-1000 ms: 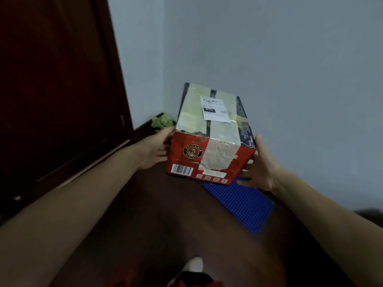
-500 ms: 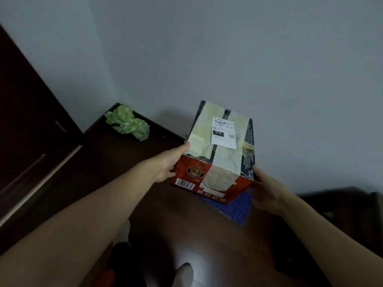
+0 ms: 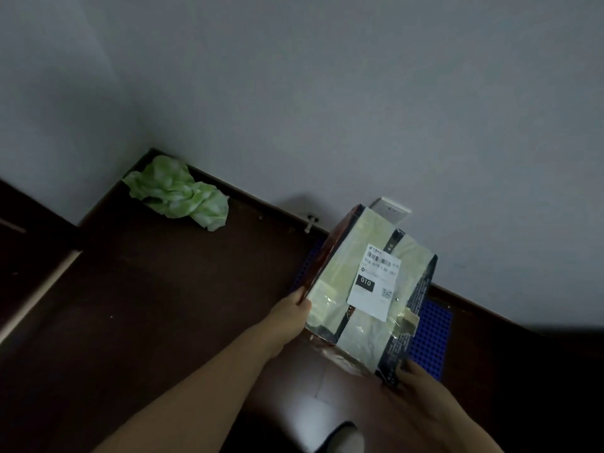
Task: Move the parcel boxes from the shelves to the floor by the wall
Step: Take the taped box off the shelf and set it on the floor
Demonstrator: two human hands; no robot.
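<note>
A taped parcel box [image 3: 366,289] with red and dark printed sides and a white shipping label on top sits low by the grey wall, over a blue perforated mat [image 3: 431,338]. I cannot tell whether the box touches the mat. My left hand [image 3: 294,308] grips its left side, fingers curled at the near left edge. My right hand [image 3: 411,377] holds the near right corner from below.
A crumpled green bag [image 3: 179,191] lies in the corner where the two walls meet. A white wall plate [image 3: 390,209] shows just behind the box. Dark wooden floor [image 3: 163,305] spreads to the left. A dark door [image 3: 19,237] stands at far left. My shoe [image 3: 346,439] is at the bottom.
The box has gone down and rightward toward the wall, over the blue mat. My view tilted down, so the label side faces up. Both hands stay on its sides.
</note>
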